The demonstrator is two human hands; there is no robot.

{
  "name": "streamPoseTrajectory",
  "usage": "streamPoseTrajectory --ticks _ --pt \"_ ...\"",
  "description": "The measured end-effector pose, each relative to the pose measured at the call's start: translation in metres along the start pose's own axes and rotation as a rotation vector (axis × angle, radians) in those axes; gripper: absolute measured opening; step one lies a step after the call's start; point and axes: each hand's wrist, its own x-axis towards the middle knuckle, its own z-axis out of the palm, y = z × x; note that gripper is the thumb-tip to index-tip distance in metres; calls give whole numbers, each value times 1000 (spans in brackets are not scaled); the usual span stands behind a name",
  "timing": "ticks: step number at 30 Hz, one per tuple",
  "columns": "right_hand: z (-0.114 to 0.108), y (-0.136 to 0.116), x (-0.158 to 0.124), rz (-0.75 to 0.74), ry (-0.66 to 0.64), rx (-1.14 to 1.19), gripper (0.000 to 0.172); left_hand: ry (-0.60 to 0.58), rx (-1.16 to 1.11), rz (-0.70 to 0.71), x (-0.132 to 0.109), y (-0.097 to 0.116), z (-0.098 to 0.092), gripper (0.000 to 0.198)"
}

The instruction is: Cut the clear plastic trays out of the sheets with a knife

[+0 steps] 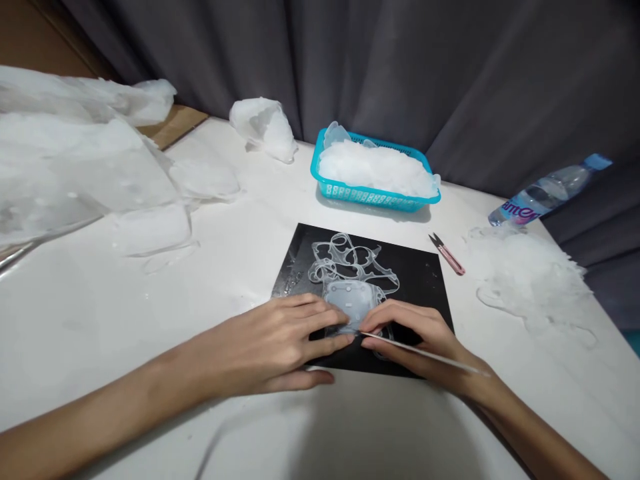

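A translucent, rounded-square silicone-like sheet lies on a black mat. Looped translucent strips are heaped just beyond it. My left hand is open, fingers stretched out, with the fingertips resting on the sheet's near-left edge. Between the fingertips of my right hand is a thin pale stick, its front end at the sheet's near edge and its tail running back over the wrist. The stick's exact kind does not show.
A blue basket holds a pile of whitish translucent pieces. Thread snips lie right of the mat. Farther right are a translucent scrap heap and a water bottle. Plastic bags cover the left, with a crumpled bag behind.
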Motion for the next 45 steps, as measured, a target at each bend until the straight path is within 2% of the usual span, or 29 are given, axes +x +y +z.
streamPoseTrajectory --ticks 6,14,25,33,39,45 --pt "-1 1 3 -78 -26 -30 8 -85 -65 -63 -2 1 -7 48" --pt "1 -1 2 -96 -77 -61 10 -117 -141 -118 -2 4 -10 50" --pt "2 -2 3 -135 -100 -141 9 -61 -191 -133 -2 5 -9 51" --pt "7 -1 5 -207 -66 -280 6 -35 -192 -137 -2 6 -10 52" --pt "6 -10 3 -173 -99 -456 19 -35 -154 -125 -1 6 -8 51" --pt "-13 -22 -8 1 -115 -245 10 -61 -131 -138 -1 7 -10 50"
